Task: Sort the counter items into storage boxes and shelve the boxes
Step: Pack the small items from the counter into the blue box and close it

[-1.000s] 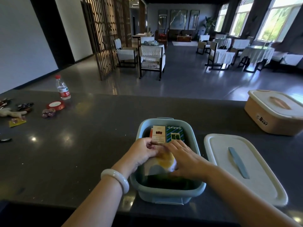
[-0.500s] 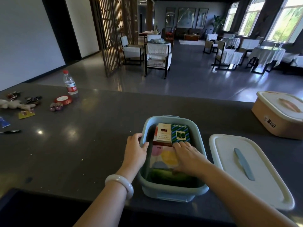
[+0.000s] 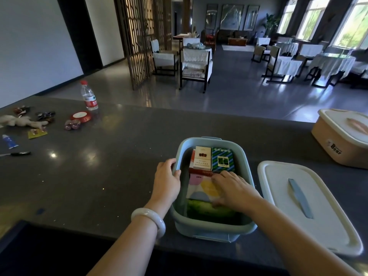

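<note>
- Here, my left hand (image 3: 166, 181) grips the left rim of the blue box (image 3: 246, 156), thumb hooked over the edge to the inside and fingers curled round the outside.
- My right hand (image 3: 233, 189) is down inside that box, fingers fairly straight and spread, palm pressing flat on a pastel packet (image 3: 201, 186); it is not curled round anything.
- Just beyond my right fingertips, at the far end of the box, lie a cream carton (image 3: 202, 157) and, touching it on the right, a blue-and-green striped carton (image 3: 222, 159).
- Under my right wrist, at the near end, a green packet (image 3: 207, 211) shows.
- The box sits on the dark counter (image 3: 109, 176), right in front of me.
- Its white lid (image 3: 318, 216) lies flat just to the right of the box, apart from both hands.
- A tan box (image 3: 342, 148) with its lid on stands farther right, well clear.
- Far to my left, well apart from the left hand, are a water bottle (image 3: 89, 96), a red tape roll (image 3: 80, 116), a plush toy (image 3: 20, 121), a small tube (image 3: 10, 141) and other small bits.
</note>
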The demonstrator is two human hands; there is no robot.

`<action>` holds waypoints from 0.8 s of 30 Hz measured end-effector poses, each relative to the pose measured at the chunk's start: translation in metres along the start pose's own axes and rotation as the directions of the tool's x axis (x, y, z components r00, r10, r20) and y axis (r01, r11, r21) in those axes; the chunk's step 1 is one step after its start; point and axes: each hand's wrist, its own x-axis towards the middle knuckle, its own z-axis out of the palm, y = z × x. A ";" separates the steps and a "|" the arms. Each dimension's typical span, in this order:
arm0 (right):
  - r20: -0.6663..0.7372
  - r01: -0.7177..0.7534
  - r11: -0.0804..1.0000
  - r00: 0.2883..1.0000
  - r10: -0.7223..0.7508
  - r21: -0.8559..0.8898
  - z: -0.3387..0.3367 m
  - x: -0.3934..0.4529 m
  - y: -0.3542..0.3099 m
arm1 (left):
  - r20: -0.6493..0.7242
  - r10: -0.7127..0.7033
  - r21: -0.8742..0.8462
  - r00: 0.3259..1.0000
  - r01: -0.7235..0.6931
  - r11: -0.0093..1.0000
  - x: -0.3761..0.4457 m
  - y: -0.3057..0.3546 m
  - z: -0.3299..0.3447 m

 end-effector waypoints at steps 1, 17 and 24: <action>0.001 -0.001 1.000 1.000 0.001 0.006 0.000 0.000 0.000 | -0.002 -0.005 -0.005 1.000 0.005 1.000 0.000 0.000 0.000; 0.026 -0.020 0.999 0.999 0.019 0.025 0.004 0.001 0.004 | 0.014 -0.044 -0.023 0.999 0.044 0.999 0.001 -0.001 0.000; 0.065 -0.043 0.999 0.997 0.041 0.024 0.001 0.002 0.002 | 0.019 -0.021 -0.021 1.000 0.021 1.000 0.000 -0.001 -0.001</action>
